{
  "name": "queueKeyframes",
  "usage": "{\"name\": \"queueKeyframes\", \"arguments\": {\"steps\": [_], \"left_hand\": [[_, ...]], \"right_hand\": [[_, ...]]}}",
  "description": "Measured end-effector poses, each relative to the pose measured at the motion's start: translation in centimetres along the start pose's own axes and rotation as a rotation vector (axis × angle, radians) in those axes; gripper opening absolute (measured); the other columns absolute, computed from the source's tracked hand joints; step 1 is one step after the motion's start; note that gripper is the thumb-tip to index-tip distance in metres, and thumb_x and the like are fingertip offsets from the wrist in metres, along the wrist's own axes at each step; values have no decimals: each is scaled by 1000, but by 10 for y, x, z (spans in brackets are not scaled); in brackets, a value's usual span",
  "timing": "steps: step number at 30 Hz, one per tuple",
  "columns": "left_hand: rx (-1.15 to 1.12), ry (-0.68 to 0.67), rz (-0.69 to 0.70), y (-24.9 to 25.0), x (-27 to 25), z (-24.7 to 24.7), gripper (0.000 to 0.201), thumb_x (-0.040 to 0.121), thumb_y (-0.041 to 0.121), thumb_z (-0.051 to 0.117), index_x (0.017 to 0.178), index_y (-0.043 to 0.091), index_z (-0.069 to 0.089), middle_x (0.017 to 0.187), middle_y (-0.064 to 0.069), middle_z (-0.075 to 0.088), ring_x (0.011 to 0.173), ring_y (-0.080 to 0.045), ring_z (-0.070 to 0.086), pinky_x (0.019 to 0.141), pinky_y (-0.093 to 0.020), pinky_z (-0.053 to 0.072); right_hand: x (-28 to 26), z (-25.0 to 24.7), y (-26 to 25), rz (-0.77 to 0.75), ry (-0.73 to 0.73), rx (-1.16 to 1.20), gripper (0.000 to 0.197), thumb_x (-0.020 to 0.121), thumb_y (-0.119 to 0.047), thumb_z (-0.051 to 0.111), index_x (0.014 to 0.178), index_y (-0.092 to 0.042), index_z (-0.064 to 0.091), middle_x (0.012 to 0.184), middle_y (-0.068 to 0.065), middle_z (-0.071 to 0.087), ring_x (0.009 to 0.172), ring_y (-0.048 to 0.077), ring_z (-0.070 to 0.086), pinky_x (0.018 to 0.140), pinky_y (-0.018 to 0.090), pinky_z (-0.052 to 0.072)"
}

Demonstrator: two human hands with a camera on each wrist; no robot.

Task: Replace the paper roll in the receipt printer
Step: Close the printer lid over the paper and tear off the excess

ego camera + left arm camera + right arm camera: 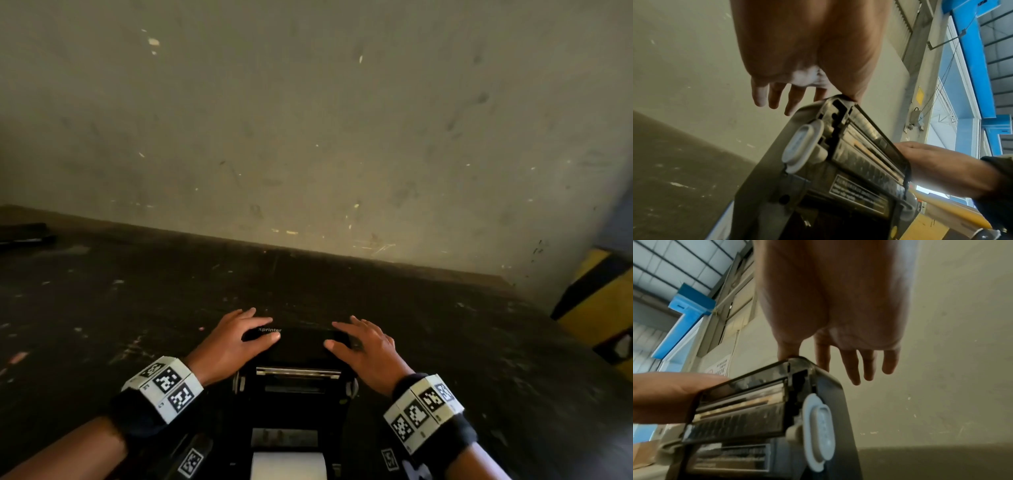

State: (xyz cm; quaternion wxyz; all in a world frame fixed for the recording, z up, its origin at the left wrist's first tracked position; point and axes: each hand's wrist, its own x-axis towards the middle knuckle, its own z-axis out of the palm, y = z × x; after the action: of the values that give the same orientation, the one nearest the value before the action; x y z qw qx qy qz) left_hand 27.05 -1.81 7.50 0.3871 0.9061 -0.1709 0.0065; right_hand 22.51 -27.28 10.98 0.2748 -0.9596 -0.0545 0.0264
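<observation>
A black receipt printer [291,404] stands at the near edge of the table with its lid [301,342] swung up and open. A white paper roll [287,462] lies in its bay below. My left hand [239,337] rests on the lid's left top corner, fingers spread and straight, thumb on the edge. My right hand [363,342] lies the same way on the right corner. The left wrist view shows the left hand [807,56] with its thumb on the lid [849,154]. In the right wrist view the right hand [838,305] touches the lid [748,410] with its thumb.
The printer stands on a dark scuffed tabletop [137,308] against a stained beige wall [308,137]. A black object [24,233] lies at the far left. A yellow and black striped post [596,301] stands at the right. Grey latch tabs [801,144] flank the lid.
</observation>
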Motion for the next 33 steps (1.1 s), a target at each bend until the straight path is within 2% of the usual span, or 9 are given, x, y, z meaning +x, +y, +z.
{"name": "queueKeyframes", "arguments": {"steps": [2, 5, 8, 14, 18, 24, 28, 31, 33], "left_hand": [[-52, -11, 10, 1, -9, 0, 67, 61, 83, 43, 118, 47, 49, 148, 0, 33, 138, -13, 19, 112, -37, 18], [-65, 36, 35, 12, -29, 0, 50, 72, 66, 51, 117, 44, 51, 147, 2, 35, 136, -8, 20, 109, -33, 19], [-48, 94, 63, 25, -56, 2, 47, 75, 58, 54, 118, 40, 54, 145, 5, 36, 131, -2, 20, 107, -29, 19], [-24, 114, 113, 36, -128, 15, 68, 59, 80, 46, 114, 42, 56, 138, 16, 39, 132, 4, 19, 104, -23, 17], [42, 131, 128, 37, -171, 33, 81, 56, 88, 38, 119, 39, 53, 138, 16, 40, 132, 3, 19, 107, -23, 16], [303, 38, 35, 31, -231, 61, 104, 48, 93, 25, 131, 33, 44, 149, 8, 23, 136, -5, 6, 109, -39, 17], [460, -68, -12, 21, -248, 79, 97, 54, 81, 28, 139, 34, 29, 156, -3, 9, 140, -12, -7, 112, -46, 15], [471, -140, -59, 11, -250, 87, 108, 47, 94, 16, 141, 41, 6, 156, -5, -4, 140, -16, -15, 113, -47, 10], [478, -179, -76, 9, -250, 90, 102, 50, 94, 7, 138, 45, -8, 156, -8, -10, 139, -18, -18, 113, -45, 6]], "right_hand": [[-9, -1, -4, 0, -2, 46, 54, 86, -55, 49, 136, -38, 37, 154, 1, 21, 143, 21, 8, 114, 46, 6], [-27, -2, -6, -9, 18, 110, 52, 85, -53, 53, 134, -39, 39, 153, -1, 25, 142, 19, 10, 115, 46, 10], [-51, 3, -5, -49, 42, 135, 54, 82, -54, 56, 132, -41, 40, 151, -3, 29, 142, 16, 14, 116, 46, 15], [-111, 28, 4, -193, 123, 85, 53, 78, -54, 62, 127, -41, 47, 149, -2, 33, 140, 14, 18, 115, 40, 14], [-147, 54, 15, -251, 119, 33, 54, 79, -53, 62, 129, -44, 43, 153, -2, 23, 142, 14, 9, 112, 35, 6], [-197, 98, 32, -167, 18, -63, 81, 78, -55, 63, 143, -38, 19, 158, 3, -3, 143, 19, -5, 113, 38, -1], [-209, 116, 35, -113, -85, -133, 95, 76, -55, 64, 145, -36, 1, 157, 9, -13, 143, 25, -9, 115, 45, -2], [-208, 119, 36, -79, -166, -157, 98, 78, -58, 60, 144, -36, -9, 155, 10, -19, 143, 27, -12, 115, 49, -3], [-205, 118, 36, -67, -220, -193, 99, 79, -60, 57, 143, -36, -13, 154, 12, -22, 143, 29, -12, 116, 52, -4]]}}
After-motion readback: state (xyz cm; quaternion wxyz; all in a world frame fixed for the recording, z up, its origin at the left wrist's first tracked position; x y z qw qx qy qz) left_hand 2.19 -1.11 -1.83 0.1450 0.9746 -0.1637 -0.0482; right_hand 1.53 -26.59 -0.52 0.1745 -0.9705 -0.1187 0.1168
